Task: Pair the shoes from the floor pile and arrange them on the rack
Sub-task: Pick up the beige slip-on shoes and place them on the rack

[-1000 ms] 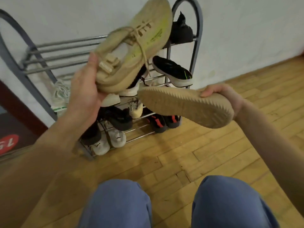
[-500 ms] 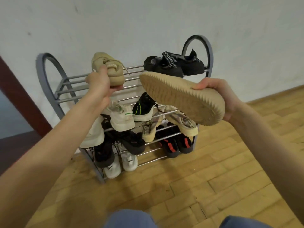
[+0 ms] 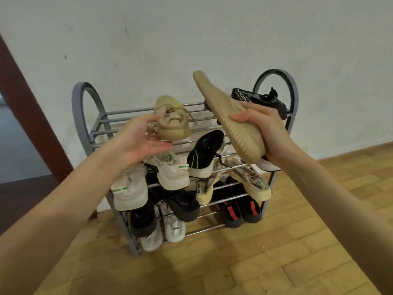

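A tan knit sneaker sits on the top shelf of the grey metal rack, heel toward me. My left hand is at its heel: the thumb touches the left side and the straight fingers lie just under the sole. My right hand grips the matching tan sneaker around its middle. It holds the shoe tilted above the rack's right half, ribbed sole facing me and one end pointing up-left.
Black sneakers lie at the top shelf's right end. Lower shelves hold white-and-green, black-and-green, cream, black-and-red and white shoes. A white wall is behind, wooden floor in front, a brown door frame at left.
My left hand set its tan sneaker down on the top shelf and loosened its grip. My right hand swung the other sneaker up and tilted it steeply. The view pulled back from the rack.
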The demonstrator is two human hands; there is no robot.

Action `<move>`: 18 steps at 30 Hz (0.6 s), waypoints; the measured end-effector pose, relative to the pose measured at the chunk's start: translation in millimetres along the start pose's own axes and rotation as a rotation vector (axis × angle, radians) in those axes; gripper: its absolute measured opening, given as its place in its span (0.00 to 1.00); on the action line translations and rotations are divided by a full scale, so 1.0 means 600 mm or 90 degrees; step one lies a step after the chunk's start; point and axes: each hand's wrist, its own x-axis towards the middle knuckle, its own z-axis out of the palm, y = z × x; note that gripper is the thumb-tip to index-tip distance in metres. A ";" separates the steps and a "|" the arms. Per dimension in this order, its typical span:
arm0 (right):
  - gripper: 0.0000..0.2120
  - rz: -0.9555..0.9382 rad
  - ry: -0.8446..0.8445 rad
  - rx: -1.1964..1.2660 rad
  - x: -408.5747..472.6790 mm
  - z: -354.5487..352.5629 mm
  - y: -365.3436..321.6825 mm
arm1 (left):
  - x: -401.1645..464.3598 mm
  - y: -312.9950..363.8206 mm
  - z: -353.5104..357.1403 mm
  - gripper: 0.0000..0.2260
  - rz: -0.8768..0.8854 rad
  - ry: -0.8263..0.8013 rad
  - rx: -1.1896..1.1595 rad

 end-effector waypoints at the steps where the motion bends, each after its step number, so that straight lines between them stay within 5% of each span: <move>1: 0.12 -0.007 -0.001 -0.013 0.009 0.016 -0.004 | -0.008 0.005 -0.019 0.17 0.012 0.016 0.051; 6: 0.11 -0.015 -0.046 -0.069 0.080 0.132 -0.025 | -0.039 0.013 -0.098 0.09 0.247 0.197 0.146; 10: 0.11 -0.046 -0.050 -0.242 0.149 0.247 -0.026 | -0.055 0.020 -0.156 0.13 0.441 0.340 0.307; 18: 0.20 0.008 -0.116 -0.361 0.243 0.393 -0.009 | -0.046 0.016 -0.227 0.10 0.402 0.347 0.369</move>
